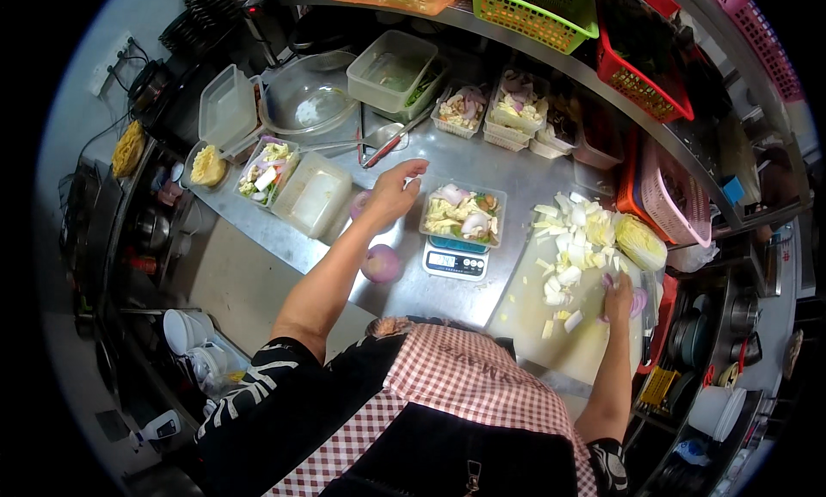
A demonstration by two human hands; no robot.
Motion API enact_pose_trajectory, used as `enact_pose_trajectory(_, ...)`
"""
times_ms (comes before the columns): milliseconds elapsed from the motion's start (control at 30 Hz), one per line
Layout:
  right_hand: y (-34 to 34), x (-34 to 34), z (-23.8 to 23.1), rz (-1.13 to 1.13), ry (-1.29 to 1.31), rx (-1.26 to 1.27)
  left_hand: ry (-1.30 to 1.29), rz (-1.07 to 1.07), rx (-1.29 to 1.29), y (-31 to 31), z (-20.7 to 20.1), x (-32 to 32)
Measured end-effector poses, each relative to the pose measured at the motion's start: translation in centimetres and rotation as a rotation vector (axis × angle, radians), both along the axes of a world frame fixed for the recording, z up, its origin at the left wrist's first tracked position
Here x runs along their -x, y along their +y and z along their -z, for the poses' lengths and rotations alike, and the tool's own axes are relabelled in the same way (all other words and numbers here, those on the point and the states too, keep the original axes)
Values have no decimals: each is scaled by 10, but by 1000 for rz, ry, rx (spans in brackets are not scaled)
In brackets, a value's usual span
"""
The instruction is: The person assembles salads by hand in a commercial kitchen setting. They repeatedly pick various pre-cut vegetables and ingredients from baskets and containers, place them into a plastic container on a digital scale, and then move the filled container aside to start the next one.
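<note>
My left hand hovers over the steel counter with its fingers stretched and nothing in it. Beneath that arm lie a whole red onion and another, partly covered, red onion. Right of the hand, a clear tub of mixed cut vegetables sits on a small digital kitchen scale. On the white cutting board, my right hand is closed around some sliced red onion. Chopped cabbage and a cut cabbage half lie farther back on the board.
Filled vegetable tubs line the back. At left stand an empty clear container, a vegetable tub and a large clear bowl. A red-handled tool lies behind my left hand. Colored baskets sit on the overhead shelf.
</note>
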State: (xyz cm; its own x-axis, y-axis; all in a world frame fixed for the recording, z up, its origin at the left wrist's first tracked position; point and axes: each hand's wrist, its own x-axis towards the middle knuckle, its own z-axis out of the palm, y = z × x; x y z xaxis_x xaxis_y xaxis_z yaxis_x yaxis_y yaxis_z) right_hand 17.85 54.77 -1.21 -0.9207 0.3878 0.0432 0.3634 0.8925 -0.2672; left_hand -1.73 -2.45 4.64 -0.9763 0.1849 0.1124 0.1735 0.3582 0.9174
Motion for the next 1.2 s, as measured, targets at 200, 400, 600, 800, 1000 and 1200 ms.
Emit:
enact_pose_trajectory(200, -6, -63, 4, 46, 119, -52, -50, 1, 20, -14, 11, 4)
enact_pose_trajectory(400, -41, -70, 0, -31, 279, 90, 248, 284, 377, 14, -21, -3)
enact_pose_trajectory(600, -72, -49, -11, -117, 365, 287, 353, 840, 939, 61, -31, 7)
enact_pose_trajectory(800, -71, -66, -10, -83, 384, 347, 387, 587, 761, 59, -46, 26)
enact_pose_trajectory(1000, -80, -83, -20, 109, 316, 620, 467, -78, 661, 62, -72, 97)
enact_pose_trajectory(1200, -71, -90, -1, 167, 290, 727, 227, -393, 736, 117, -69, 193)
